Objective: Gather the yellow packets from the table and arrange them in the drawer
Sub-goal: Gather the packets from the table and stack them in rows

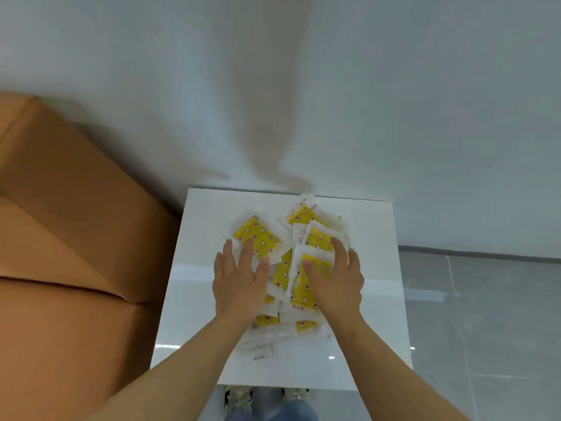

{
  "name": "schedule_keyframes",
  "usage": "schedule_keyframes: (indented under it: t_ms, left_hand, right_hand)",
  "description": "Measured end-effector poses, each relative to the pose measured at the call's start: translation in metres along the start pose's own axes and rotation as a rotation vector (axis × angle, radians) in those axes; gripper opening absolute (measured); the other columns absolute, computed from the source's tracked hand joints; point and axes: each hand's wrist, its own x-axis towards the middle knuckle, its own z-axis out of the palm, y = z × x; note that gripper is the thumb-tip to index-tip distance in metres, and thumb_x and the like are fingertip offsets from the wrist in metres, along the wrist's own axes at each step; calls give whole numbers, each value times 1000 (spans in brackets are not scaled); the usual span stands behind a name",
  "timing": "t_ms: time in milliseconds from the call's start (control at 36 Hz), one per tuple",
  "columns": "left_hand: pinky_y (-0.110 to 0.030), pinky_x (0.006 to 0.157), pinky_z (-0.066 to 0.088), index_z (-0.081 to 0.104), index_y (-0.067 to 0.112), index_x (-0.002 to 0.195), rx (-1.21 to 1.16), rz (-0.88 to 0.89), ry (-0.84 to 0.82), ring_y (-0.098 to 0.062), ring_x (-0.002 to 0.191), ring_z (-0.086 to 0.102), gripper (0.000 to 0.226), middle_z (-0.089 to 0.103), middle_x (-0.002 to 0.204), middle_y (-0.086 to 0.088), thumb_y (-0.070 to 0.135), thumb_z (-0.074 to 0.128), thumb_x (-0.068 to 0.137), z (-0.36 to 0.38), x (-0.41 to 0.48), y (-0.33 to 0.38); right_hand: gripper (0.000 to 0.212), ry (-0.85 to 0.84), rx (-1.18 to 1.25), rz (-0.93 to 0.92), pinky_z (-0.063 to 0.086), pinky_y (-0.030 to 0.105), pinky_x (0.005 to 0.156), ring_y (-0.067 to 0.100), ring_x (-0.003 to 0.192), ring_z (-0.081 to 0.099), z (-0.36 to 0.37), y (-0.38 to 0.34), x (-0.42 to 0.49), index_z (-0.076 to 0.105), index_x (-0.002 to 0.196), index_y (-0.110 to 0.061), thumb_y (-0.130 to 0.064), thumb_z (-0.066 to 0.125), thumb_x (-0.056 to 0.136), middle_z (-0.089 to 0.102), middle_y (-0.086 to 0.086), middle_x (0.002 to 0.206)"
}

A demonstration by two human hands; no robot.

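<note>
Several yellow packets (258, 235) with clear wrapping and a small printed pattern lie in a loose heap on a small white table (200, 268). My left hand (238, 281) lies flat on the left side of the heap, fingers straight and spread. On the right side rests my right hand (337, 278), its fingers laid over a packet (315, 238). More packets (300, 325) show below my palms, and some are hidden under both hands. No drawer is in view.
An orange-brown sofa or padded block (66, 238) stands close against the table's left edge. A white wall (303, 101) rises right behind the table. Grey tiled floor (485, 314) lies to the right, and my shoes (236, 396) show under the table's front edge.
</note>
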Motion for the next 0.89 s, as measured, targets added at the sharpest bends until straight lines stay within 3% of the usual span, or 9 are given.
schedule_keyframes:
  t_ms: [139, 222, 306, 417, 556, 694, 833, 889]
  left_hand:
    - [-49, 112, 17, 4, 42, 147, -111, -254, 59, -28, 144, 5, 64, -1, 158, -5, 61, 30, 92, 11, 42, 14]
    - [-48, 111, 16, 7, 47, 145, 43, -251, 58, -29, 143, 2, 65, -1, 157, -8, 65, 33, 89, 22, 56, 18]
    - [-46, 110, 17, 14, 50, 144, 88, -171, 114, -29, 142, 5, 63, 0, 156, -8, 62, 41, 88, 30, 61, 17]
    - [-45, 108, 25, 26, 46, 141, -79, -75, 140, -30, 137, 18, 63, 15, 151, -9, 47, 57, 86, 28, 65, 11]
    - [-39, 103, 36, 18, 35, 146, -450, -78, 133, -27, 124, 41, 91, 37, 135, -8, 16, 75, 77, 15, 74, 6]
    - [-47, 98, 45, 10, 36, 147, -673, -170, 88, -25, 115, 53, 104, 51, 130, -1, 1, 75, 74, -2, 78, 0]
    - [-50, 91, 50, 23, 30, 143, -685, -147, 157, -26, 106, 60, 94, 60, 118, -2, 6, 79, 71, -17, 77, 2]
    - [-43, 86, 51, 38, 23, 134, -673, -121, 167, -23, 99, 60, 76, 61, 109, 0, 8, 79, 72, -24, 72, 6]
  right_hand:
    - [111, -62, -197, 12, 13, 49, 114, 30, 145, 1, 13, 3, 49, -2, 149, -36, -60, 71, 68, -8, 2, 158]
    - [116, -64, -291, -23, 10, 49, 114, 29, 145, -6, 27, 8, 62, -2, 148, -38, -68, 70, 62, -8, 2, 158]
    - [113, -24, -348, -100, 12, 49, 113, 29, 144, -2, 30, 10, 68, 3, 148, -39, -73, 65, 61, -3, 1, 158]
    - [106, 13, -391, -168, 22, 47, 108, 29, 140, 12, 26, 10, 71, 11, 148, -39, -73, 64, 63, 10, 2, 154]
    - [96, 62, -351, -187, 31, 41, 103, 30, 131, 25, 21, 9, 81, 18, 147, -32, -62, 68, 70, 29, 7, 143]
    - [80, 95, -312, -232, 34, 34, 96, 27, 116, 39, 17, 10, 85, 33, 141, -27, -55, 68, 74, 47, 7, 126]
    - [67, 66, -207, -236, 41, 35, 90, 25, 109, 52, 12, 9, 86, 40, 133, -23, -48, 68, 78, 51, 4, 119]
    - [63, 55, -124, -212, 43, 32, 81, 22, 107, 54, 9, 8, 86, 41, 131, -22, -45, 68, 80, 51, 2, 118]
